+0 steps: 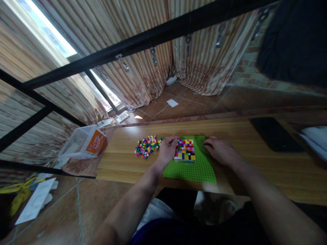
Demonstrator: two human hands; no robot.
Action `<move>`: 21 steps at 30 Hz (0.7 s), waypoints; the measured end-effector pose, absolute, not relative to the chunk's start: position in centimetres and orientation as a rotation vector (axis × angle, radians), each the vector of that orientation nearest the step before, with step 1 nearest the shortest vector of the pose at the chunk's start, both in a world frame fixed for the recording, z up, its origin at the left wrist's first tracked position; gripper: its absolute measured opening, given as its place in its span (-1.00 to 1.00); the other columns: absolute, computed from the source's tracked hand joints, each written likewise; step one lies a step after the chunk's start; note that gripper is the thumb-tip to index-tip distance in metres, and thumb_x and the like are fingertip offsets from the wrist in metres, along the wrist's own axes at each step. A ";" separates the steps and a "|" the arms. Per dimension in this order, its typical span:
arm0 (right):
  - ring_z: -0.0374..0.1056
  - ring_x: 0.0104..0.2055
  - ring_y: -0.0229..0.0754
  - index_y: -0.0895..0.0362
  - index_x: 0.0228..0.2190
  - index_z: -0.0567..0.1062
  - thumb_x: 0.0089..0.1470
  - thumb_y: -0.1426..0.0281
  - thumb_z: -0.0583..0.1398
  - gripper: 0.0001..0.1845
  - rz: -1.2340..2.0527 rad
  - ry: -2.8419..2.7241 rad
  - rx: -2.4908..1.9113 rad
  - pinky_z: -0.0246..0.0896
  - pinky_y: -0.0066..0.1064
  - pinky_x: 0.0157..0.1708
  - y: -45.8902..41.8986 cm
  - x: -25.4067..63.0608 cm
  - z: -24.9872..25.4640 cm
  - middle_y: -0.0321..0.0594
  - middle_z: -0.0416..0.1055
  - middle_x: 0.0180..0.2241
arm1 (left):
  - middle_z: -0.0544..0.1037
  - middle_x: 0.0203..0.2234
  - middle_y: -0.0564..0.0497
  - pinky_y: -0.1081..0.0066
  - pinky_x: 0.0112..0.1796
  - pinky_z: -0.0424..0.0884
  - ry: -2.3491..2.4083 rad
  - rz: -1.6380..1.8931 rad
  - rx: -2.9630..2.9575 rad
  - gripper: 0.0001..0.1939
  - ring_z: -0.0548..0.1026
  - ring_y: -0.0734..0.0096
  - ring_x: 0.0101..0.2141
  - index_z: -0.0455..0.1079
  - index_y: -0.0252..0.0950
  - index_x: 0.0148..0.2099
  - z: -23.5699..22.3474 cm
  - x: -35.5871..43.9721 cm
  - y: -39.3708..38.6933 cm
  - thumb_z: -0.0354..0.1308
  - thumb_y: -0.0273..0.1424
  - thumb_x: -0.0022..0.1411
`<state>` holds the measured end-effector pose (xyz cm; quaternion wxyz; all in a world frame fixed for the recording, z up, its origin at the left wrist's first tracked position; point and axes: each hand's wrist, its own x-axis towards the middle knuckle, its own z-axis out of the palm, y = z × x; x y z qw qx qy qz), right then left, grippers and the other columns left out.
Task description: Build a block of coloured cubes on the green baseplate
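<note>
A green studded baseplate (pixel 190 173) lies on the wooden table. On it sits a square block of small multicoloured building bricks (pixel 186 148), with yellow, white and blue ones along its near side. My left hand (pixel 168 149) is closed at the block's far left corner, fingertips together; whatever they pinch is too small to tell. At the plate's right edge, my right hand (pixel 220 149) has its fingers bent and closed against the rim. A loose heap of small coloured bricks (pixel 146 147) lies just left of my left hand.
A dark phone-like slab (pixel 276 134) lies toward the right of the wooden table (pixel 117 165). Beyond the left end stands a clear plastic bin (pixel 83 141) with an orange label. A black metal rail (pixel 138 42) with hanging clips crosses above the far side.
</note>
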<state>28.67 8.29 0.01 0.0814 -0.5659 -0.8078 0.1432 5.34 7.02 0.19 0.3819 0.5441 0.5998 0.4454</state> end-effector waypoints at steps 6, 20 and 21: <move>0.44 -0.19 -0.08 0.12 -0.28 0.59 0.22 0.42 0.06 -0.72 0.423 -2.418 -1.697 0.25 -0.31 -0.15 8.3 28.7 -0.1 -0.08 0.48 -0.13 | 0.61 -0.39 0.03 0.45 -0.21 0.40 1.497 1.193 1.314 -0.82 0.51 0.43 -0.32 0.56 -0.29 -0.29 -0.3 5.5 6.9 0.12 -0.40 0.20; 0.44 -0.19 -0.09 0.12 -0.29 0.59 0.22 0.42 0.05 -0.71 0.419 -2.415 -1.683 0.26 -0.31 -0.15 8.2 28.8 -0.2 -0.09 0.49 -0.15 | 0.62 -0.29 -0.01 0.37 -0.11 0.41 1.393 1.251 1.240 -0.82 0.52 0.37 -0.23 0.55 -0.29 -0.22 -0.3 5.0 6.8 0.17 -0.35 0.19; 0.44 -0.19 -0.10 0.11 -0.29 0.59 0.23 0.42 0.05 -0.71 0.415 -2.414 -1.679 0.26 -0.32 -0.15 8.2 28.8 -0.2 -0.09 0.49 -0.15 | 0.62 -0.26 -0.02 0.36 -0.09 0.41 1.389 1.277 1.239 -0.81 0.52 0.37 -0.21 0.54 -0.29 -0.20 -0.3 4.6 6.7 0.17 -0.33 0.20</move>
